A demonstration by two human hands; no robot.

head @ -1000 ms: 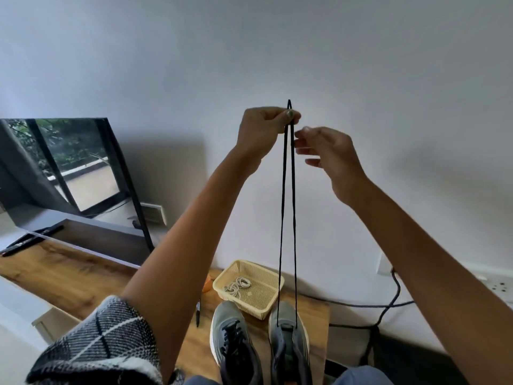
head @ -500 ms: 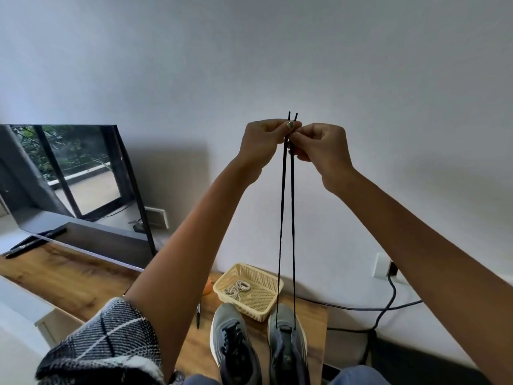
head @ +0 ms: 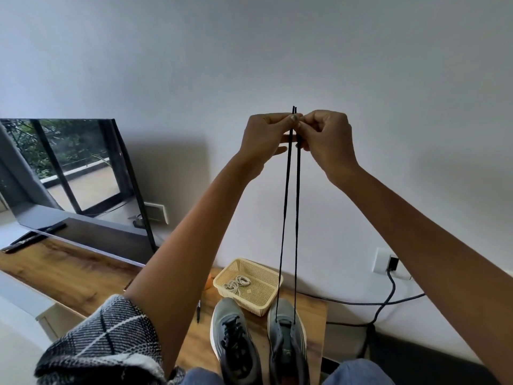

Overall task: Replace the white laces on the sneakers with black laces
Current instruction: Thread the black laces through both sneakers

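Two grey sneakers stand side by side on the wooden table. The left sneaker (head: 233, 337) is laced in black. From the front eyelets of the right sneaker (head: 287, 340) a black lace (head: 290, 218) runs straight up as two taut strands. High above the shoes my left hand (head: 266, 137) pinches the left strand near its tip. Beside it, touching, my right hand (head: 324, 137) pinches the right strand. Both lace tips stick up just above the fingers, level with each other.
A beige plastic basket (head: 263, 301) holding coiled white laces (head: 236, 283) sits behind the sneakers. A black pen (head: 198, 311) lies left of the left sneaker. A dark TV screen (head: 75, 176) stands at the left. A wall socket (head: 388, 263) with a black cable is at the right.
My right hand has come in from the right and taken hold of one strand. Both hands now hold the lace ends together, slightly lower than before.
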